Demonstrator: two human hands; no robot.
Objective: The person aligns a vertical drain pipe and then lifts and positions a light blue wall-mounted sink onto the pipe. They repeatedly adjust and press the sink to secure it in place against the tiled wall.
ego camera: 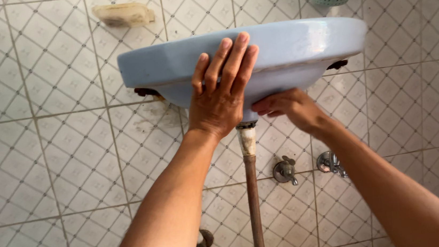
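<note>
Blue basin (287, 47) hangs on the tiled wall (45, 156) above me, I see my left hand (220, 99) spread flat on its underside, fingers open, while my right hand (288, 109), fingers curled, touches the drain pipe (252, 190) joint directly below.

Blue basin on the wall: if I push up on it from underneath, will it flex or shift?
The blue basin looks like thick glazed ceramic, so probably rigid, heavy and chip-prone. Its glossy underside may be slippery under the left hand. The right hand is by the drain pipe, whose upper joint looks worn, so that could give first.
</note>
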